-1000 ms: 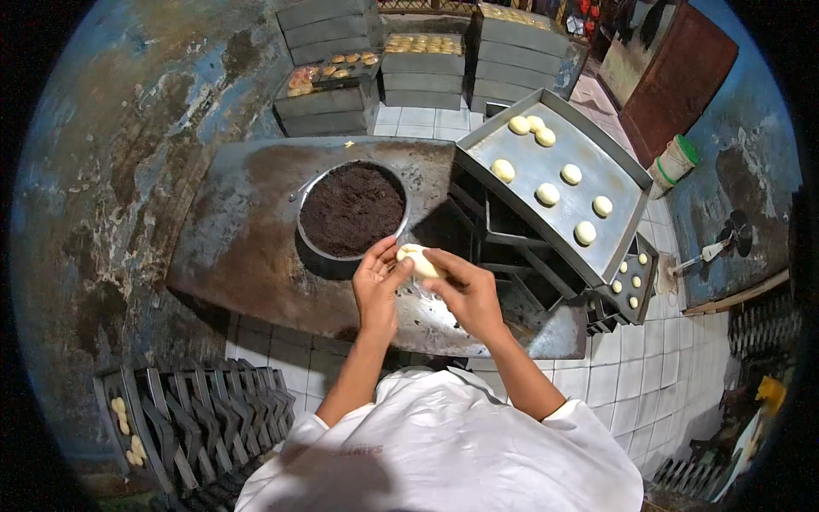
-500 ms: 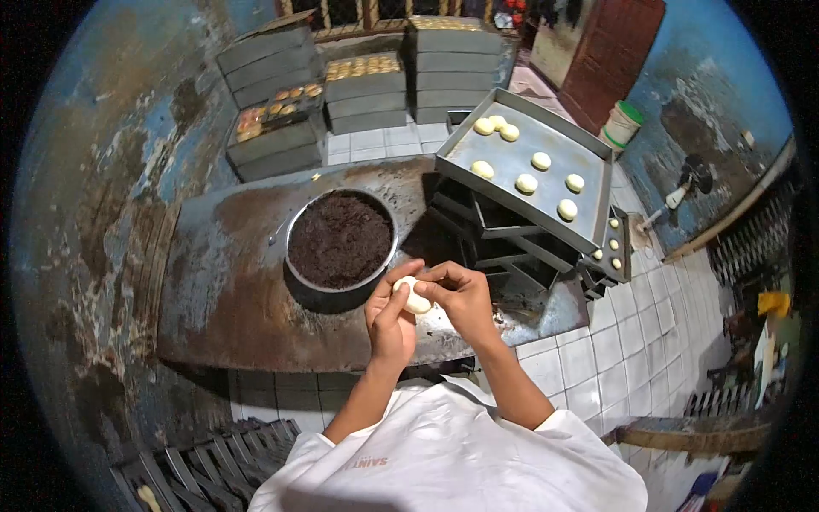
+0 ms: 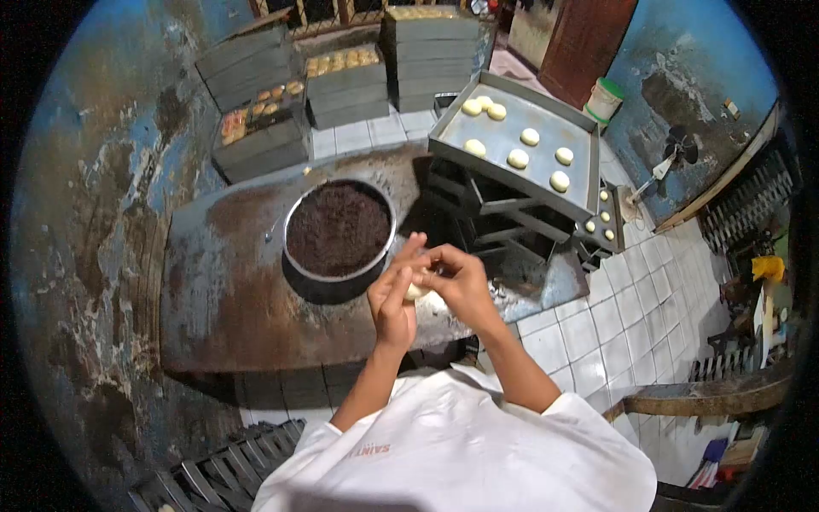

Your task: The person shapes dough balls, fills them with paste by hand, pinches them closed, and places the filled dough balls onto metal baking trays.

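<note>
A pale dough piece [image 3: 415,292] is held between both hands above the table's front part, mostly hidden by fingers. My left hand [image 3: 395,299] supports it from the left, fingers pointing up. From the right, my right hand [image 3: 458,286] pinches at its top with thumb and forefinger. Just beyond them, a round metal bowl [image 3: 393,224] of dark brown crumbly filling [image 3: 339,229] rests on the worn table [image 3: 230,290]. To the right, a large metal tray [image 3: 546,122] carries several round dough balls [image 3: 517,159].
Crossed stacked trays [image 3: 512,218] support the large tray. A lower tray [image 3: 611,230] with small dough balls stands at right. Stacked trays [image 3: 345,94] with buns line the back. A green-lidded bucket [image 3: 604,101] and a fan [image 3: 674,152] are at right, metal racks [image 3: 222,465] at lower left.
The view has shifted, with the table now appearing more to the left. The fingers have closed over the dough, which shows less than before. Both hands still hold it.
</note>
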The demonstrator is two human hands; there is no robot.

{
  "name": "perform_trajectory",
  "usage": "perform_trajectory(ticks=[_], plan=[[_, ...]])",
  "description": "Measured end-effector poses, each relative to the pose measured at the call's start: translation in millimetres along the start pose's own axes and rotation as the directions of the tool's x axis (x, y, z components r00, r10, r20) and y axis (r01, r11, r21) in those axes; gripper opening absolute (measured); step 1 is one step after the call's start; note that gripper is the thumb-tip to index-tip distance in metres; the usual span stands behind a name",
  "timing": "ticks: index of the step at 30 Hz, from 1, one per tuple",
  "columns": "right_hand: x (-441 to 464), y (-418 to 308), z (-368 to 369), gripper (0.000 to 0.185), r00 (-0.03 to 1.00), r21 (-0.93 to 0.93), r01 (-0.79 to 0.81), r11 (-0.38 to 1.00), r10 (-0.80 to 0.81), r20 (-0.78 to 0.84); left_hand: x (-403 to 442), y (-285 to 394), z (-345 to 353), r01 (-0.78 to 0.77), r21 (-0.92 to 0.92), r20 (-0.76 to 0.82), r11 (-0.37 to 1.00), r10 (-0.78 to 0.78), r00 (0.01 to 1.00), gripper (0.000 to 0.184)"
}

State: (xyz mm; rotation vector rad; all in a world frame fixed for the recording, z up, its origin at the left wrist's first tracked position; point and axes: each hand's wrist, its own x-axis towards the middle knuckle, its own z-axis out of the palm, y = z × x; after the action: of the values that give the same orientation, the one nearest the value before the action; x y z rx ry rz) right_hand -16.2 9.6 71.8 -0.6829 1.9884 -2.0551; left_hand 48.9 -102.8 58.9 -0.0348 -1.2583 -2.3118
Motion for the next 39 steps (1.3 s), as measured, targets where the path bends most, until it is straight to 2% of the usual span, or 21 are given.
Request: perform_trajectory(ticks=[1,3,6,7,8,11,13,15,17,19,22,23,24,25,27,28,33,35,36,37,39], plan=[[-2.1,-2.4,-1.9,0.018,0.999,-0.062,-0.039,0.997,0.038,-0.014,-1.4,1.9,2.0,0.036,-0.078,-0.044,0.996,-0.040,0.998,0.038],[-4.7,-13.0,4.8,0.009,0.994,-0.043,-0.052,0.998,0.047,-0.096,-5.2,3.3,3.5,0.089,-0.209,-0.132,0.974,-0.118,0.984,0.036],[-8.7,-18.9,11.3,0.013,0.994,-0.091,-0.044,0.995,0.035,-0.102,-17.4,-3.5,-18.9,0.277,-0.213,-0.253,0.937,-0.327,0.911,0.030],[-10.6,-21.1,13.6,0.014,0.996,-0.192,0.068,0.979,-0.077,-0.040,-20.0,-5.0,-24.7,0.317,-0.218,-0.285,0.923,-0.371,0.884,0.030],[-12.3,-21.8,14.9,0.015,0.983,-0.283,0.181,0.942,-0.180,0.029,-20.9,-4.9,-26.3,0.312,-0.216,-0.295,0.925,-0.367,0.882,0.030],[-13.8,-7.3,8.2,0.020,0.972,-0.345,0.233,0.909,-0.215,0.090,-21.1,-7.2,-21.5,0.273,-0.258,-0.297,0.927,-0.345,0.890,0.028],[-9.3,-6.2,1.2,0.025,0.974,-0.371,0.228,0.900,-0.217,0.071,-20.0,-9.0,-8.8,0.213,-0.208,-0.260,0.955,-0.264,0.929,0.027],[-2.9,-5.6,-6.7,0.024,0.961,-0.481,0.222,0.848,-0.274,-0.040,-19.8,-21.8,-1.4,0.184,-0.200,-0.252,0.962,-0.232,0.940,0.026],[4.9,-2.3,-15.9,0.025,0.970,-0.417,0.180,0.891,-0.231,-0.075,-15.0,-36.2,3.7,0.112,-0.157,-0.219,0.981,-0.145,0.965,0.026],[8.7,3.4,-27.6,0.024,0.996,-0.101,-0.086,0.991,0.084,-0.026,-9.4,-52.7,9.5,0.081,-0.135,-0.217,0.987,-0.110,0.970,0.024],[12.6,12.4,-35.3,0.014,0.993,-0.216,0.059,0.974,-0.080,-0.088,3.6,-70.4,36.6,0.023,-0.086,-0.414,0.996,-0.057,0.908,0.015],[14.0,13.8,-37.4,0.011,0.982,-0.257,0.131,0.957,-0.162,-0.101,8.2,-78.0,41.7,0.025,-0.091,-0.411,0.996,-0.060,0.909,0.015],[14.7,14.8,-41.5,0.012,0.981,-0.273,0.146,0.951,-0.176,-0.088,12.2,-86.1,42.1,0.068,-0.071,-0.452,0.995,-0.092,0.887,0.016],[17.6,13.4,-52.2,0.016,0.983,-0.338,0.172,0.925,-0.185,-0.005,17.3,-94.4,41.2,0.111,-0.051,-0.491,0.993,-0.121,0.862,0.017],[19.7,2.7,-66.4,0.018,0.997,-0.217,0.065,0.974,-0.056,0.050,29.7,-96.0,48.6,0.154,-0.061,-0.534,0.986,-0.163,0.830,0.020],[22.3,6.9,-77.2,0.025,0.996,-0.144,0.032,0.989,-0.019,0.088,35.0,-99.6,53.6,0.171,-0.046,-0.530,0.984,-0.169,0.831,0.021],[50.7,26.8,-139.4,0.028,0.994,-0.154,-0.060,0.986,0.074,0.084,52.9,-130.0,97.4,0.170,-0.004,-0.445,0.985,-0.154,0.882,0.027],[60.8,18.7,-157.4,0.043,0.996,-0.166,-0.079,0.983,0.072,-0.048,61.8,-140.0,120.2,0.088,0.199,-0.385,0.976,-0.005,0.923,0.030],[65.1,27.2,-168.7,0.044,0.988,-0.025,-0.157,0.987,0.157,-0.008,63.8,-134.5,132.6,0.158,0.188,-0.372,0.969,-0.079,0.925,0.035],[68.2,28.1,-179.6,0.044,0.988,-0.032,-0.153,0.988,0.152,-0.007,67.1,-139.0,138.8,0.154,0.181,-0.371,0.971,-0.077,0.925,0.035],[74.1,29.4,-201.9,0.043,0.963,0.102,-0.183,0.978,0.158,0.220,75.7,-148.4,147.8,-0.025,0.375,-0.110,0.927,0.071,0.991,0.044]])
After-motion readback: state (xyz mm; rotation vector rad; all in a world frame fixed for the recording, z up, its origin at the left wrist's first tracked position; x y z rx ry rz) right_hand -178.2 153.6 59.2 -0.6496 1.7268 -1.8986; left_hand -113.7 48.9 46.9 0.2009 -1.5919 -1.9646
